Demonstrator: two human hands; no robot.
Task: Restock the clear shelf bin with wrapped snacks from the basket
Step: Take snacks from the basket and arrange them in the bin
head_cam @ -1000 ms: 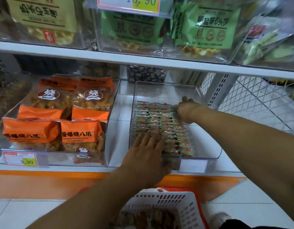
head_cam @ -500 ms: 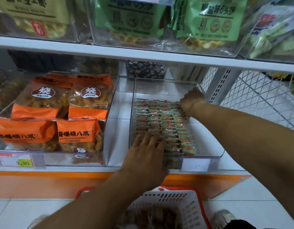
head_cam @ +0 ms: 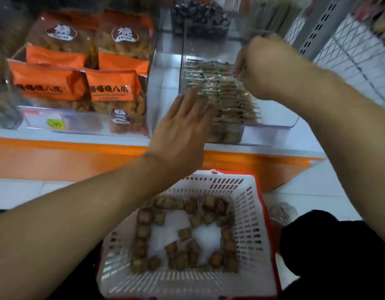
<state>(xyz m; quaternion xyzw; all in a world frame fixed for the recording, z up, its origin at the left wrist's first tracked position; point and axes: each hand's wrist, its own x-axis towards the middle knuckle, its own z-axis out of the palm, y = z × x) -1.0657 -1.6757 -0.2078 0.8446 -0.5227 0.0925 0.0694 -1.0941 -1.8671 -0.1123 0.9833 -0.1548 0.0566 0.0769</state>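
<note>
The clear shelf bin (head_cam: pixel 271 126) sits on the low shelf and holds tidy rows of small green-and-red wrapped snacks (head_cam: pixel 221 87). My left hand (head_cam: pixel 180 131) is flat with straight fingers, lying against the front end of the rows. My right hand (head_cam: pixel 267 68) hovers over the back right of the rows with its fingers pointing down at them; blur hides whether they hold anything. Below, on the floor, the white basket (head_cam: pixel 250 204) with a red rim holds several loose brown wrapped snacks (head_cam: pixel 185 233).
Orange snack bags (head_cam: pixel 109 87) fill the bin to the left, with a price tag (head_cam: pixel 55 124) on its front. A bin of dark candies (head_cam: pixel 200 16) stands behind. White wire mesh (head_cam: pixel 349 50) closes the right side. My dark-clothed knee (head_cam: pixel 338 245) is beside the basket.
The view has tilted down, bringing the whole basket into sight. My right hand has lifted from the back of the rows. My left hand stays at the front of them.
</note>
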